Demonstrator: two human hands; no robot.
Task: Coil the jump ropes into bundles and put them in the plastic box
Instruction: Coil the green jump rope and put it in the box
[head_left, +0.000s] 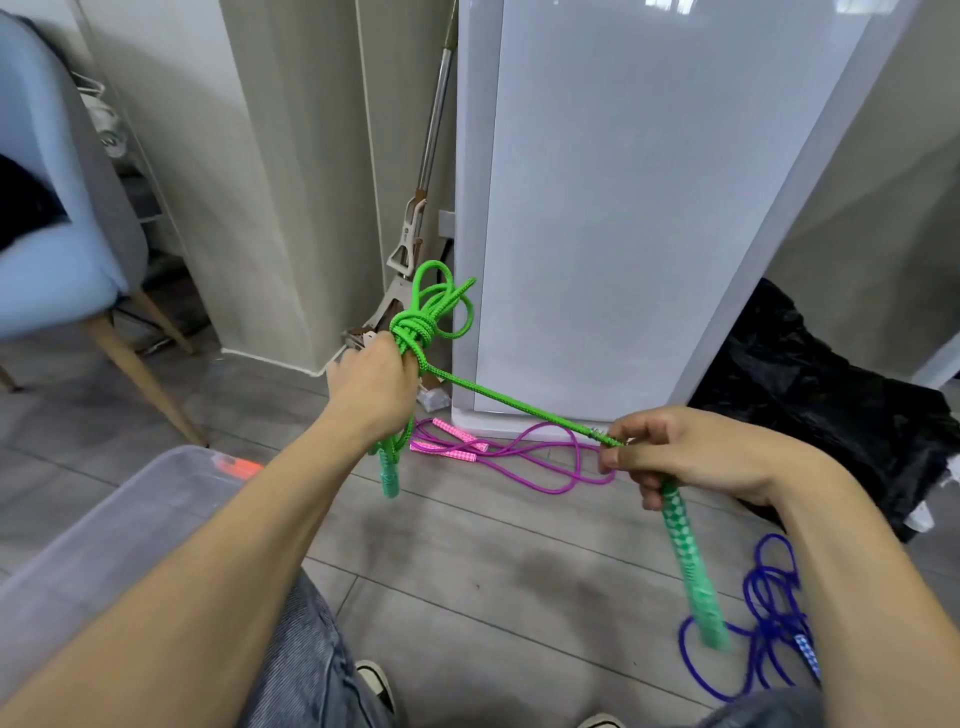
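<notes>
The left hand (371, 382) grips a coiled bundle of the green jump rope (431, 312), its loops standing up above the fist and several turns wound around them just above the knuckles. One green handle (389, 475) hangs below that hand. From the wrap a taut stretch of rope runs down and right to the right hand (670, 457), which holds the top of the other green handle (691, 566), thumb and forefinger pinching where rope meets handle.

The likeliest failure is the wrap slackening: if the right hand eases the tension before the end is tucked or knotted, the turns could slide off the loops and the bundle spring open. The long loose handle could also swing and catch the blue jump rope (769, 618) lying on the floor just behind it at the near right, dragging it along. The hanging handle may snag the rim of the plastic box (104, 525) at the near left when the bundle goes in.

The purple jump rope (519, 454) with pink handles (457, 441) lies uncoiled on the floor between the hands, near a white panel (649, 208).

The left hand's fingers are hidden behind its back, so how the loops are pinned cannot be seen. The box is cut off by the frame and blurred; an orange patch shows at its far edge, but its contents cannot be made out. The blue rope's handles are mostly out of view.
</notes>
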